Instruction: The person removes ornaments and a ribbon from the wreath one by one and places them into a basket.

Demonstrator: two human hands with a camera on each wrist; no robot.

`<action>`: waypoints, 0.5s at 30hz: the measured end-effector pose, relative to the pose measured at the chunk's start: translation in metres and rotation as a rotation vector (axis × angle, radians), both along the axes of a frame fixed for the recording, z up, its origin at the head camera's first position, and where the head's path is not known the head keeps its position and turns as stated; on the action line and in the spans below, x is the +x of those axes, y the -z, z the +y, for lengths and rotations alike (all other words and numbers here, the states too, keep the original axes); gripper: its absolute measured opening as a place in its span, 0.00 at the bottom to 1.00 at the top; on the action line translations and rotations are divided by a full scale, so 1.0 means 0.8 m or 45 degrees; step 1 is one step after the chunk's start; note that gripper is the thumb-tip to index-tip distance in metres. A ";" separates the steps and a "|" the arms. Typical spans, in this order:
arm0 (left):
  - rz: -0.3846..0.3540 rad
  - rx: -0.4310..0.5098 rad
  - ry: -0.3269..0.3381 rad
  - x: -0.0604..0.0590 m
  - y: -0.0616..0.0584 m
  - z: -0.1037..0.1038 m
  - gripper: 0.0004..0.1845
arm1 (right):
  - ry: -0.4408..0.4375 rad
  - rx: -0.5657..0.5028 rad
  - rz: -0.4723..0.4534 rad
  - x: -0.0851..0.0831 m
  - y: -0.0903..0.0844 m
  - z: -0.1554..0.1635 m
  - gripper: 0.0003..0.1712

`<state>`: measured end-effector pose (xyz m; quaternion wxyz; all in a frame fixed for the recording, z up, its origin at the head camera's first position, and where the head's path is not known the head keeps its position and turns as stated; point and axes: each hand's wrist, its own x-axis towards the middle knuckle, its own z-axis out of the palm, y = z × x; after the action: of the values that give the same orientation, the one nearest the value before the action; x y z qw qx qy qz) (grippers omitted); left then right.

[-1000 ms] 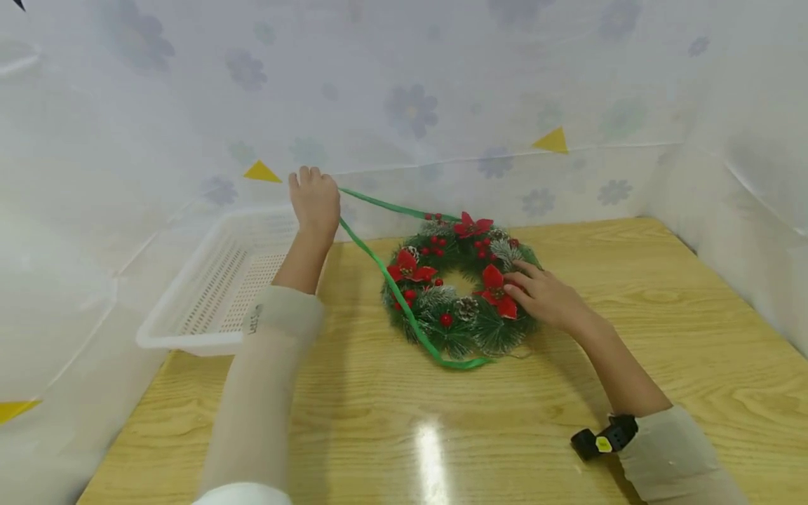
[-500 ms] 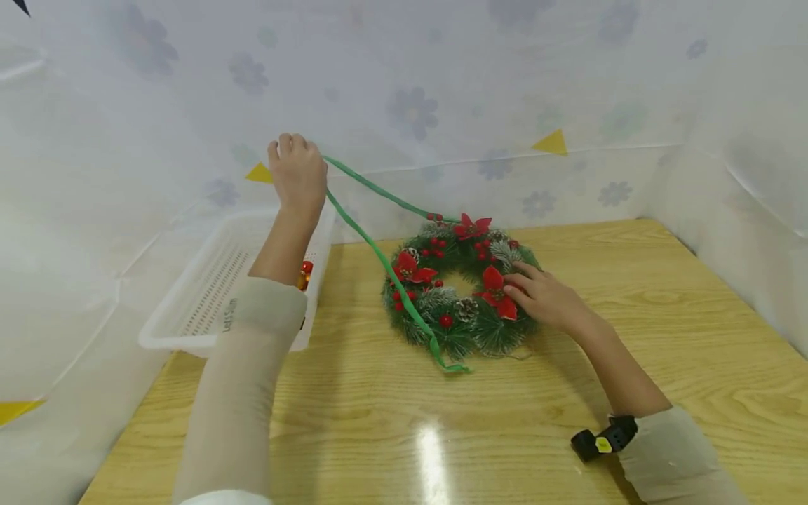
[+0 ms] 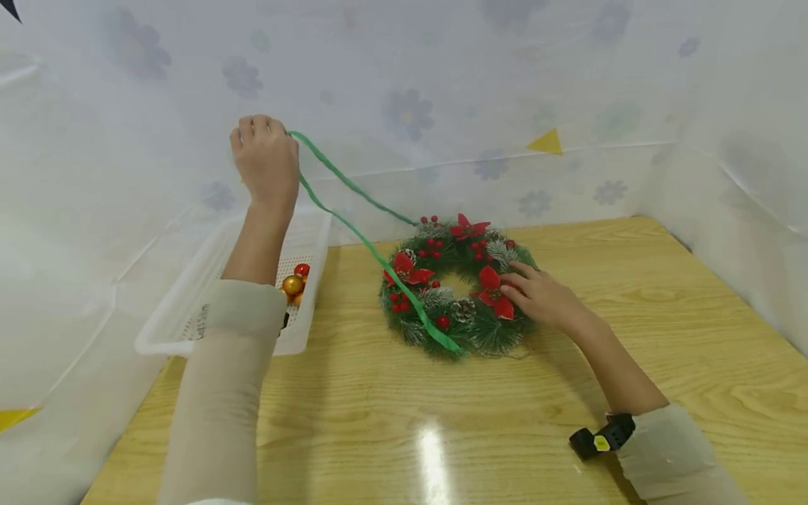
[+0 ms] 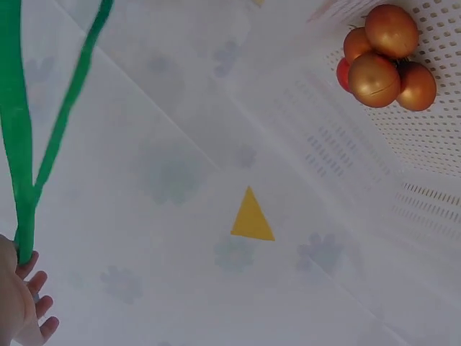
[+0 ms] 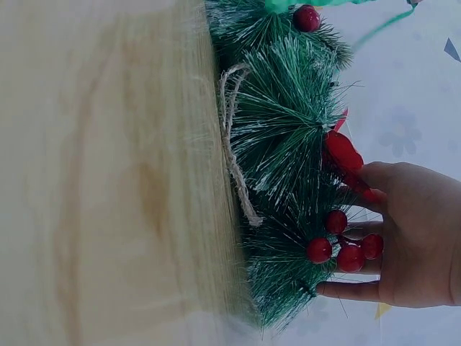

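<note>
High at the left, my left hand [image 3: 265,158] pinches a green ribbon [image 3: 419,307], its two strands running down to a Christmas wreath [image 3: 492,340]. One strand reaches the wreath's back left; the other lies across its front left, with the loose end at the front rim. In the left wrist view both strands meet in the ribbon [image 4: 25,223] at my fingers. My right hand [image 3: 546,298] rests on the wreath's right side with fingers spread, beside a red poinsettia [image 3: 494,293]. In the right wrist view, red berries [image 5: 350,258] overlap those fingers.
Left of the wreath stands a white perforated basket [image 3: 320,259], partly covered by my left arm. It holds gold and red baubles [image 4: 374,81]. A twine loop [image 5: 232,148] sits at the wreath's underside. White flower-patterned sheeting [image 3: 379,84] encloses the wooden table [image 3: 360,421].
My left hand has moved up and to the left, drawing the ribbon along. Its loose end has slid back toward the wreath's front rim. Baubles in the basket are uncovered. My right hand stays put.
</note>
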<state>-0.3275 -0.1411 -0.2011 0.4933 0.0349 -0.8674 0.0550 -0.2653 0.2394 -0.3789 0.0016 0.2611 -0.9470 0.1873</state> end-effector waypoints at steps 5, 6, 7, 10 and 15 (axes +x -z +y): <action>-0.019 0.058 0.295 0.004 -0.007 0.004 0.14 | 0.003 0.005 0.008 -0.001 -0.001 0.000 0.27; -0.037 0.045 0.381 0.003 -0.006 0.006 0.13 | 0.004 0.006 0.010 -0.001 -0.002 0.000 0.27; -0.059 0.020 0.465 0.003 -0.004 0.008 0.12 | 0.004 0.009 0.012 -0.001 -0.002 0.000 0.27; -0.159 -0.097 0.708 0.005 0.006 0.017 0.09 | 0.001 0.012 0.011 -0.002 -0.003 -0.001 0.27; -0.447 -0.270 1.029 0.016 0.033 0.035 0.05 | -0.001 0.016 0.008 -0.001 -0.002 -0.002 0.27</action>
<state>-0.3149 -0.1130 -0.2275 0.3214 -0.3672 -0.8715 -0.0484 -0.2661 0.2375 -0.3772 0.0027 0.2620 -0.9480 0.1806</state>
